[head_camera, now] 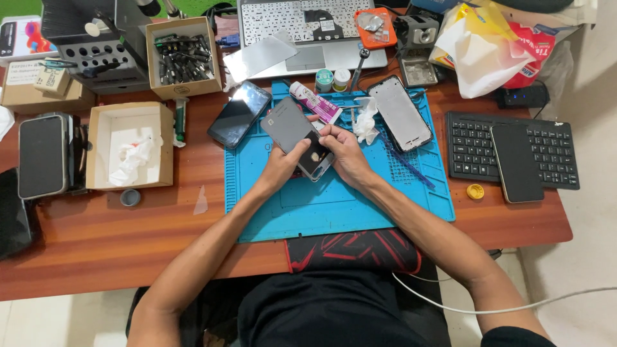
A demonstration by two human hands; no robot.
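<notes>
My left hand (281,166) and my right hand (344,153) both grip a grey phone (292,128) held tilted above the blue work mat (308,205). The phone's back faces up, and its lower end near the camera area sits between my fingers. A glue tube (316,103) lies on the mat just beyond the phone. A crumpled white tissue (366,121) lies to the right of my right hand. A phone frame with a pale inside (400,112) rests on the mat's far right.
A dark phone (239,114) lies left of the mat. An open box with tissue (128,146) and a box of tools (182,58) sit at left. A black keyboard (546,154) carries a dark phone (516,164) at right. A laptop (308,32) stands behind.
</notes>
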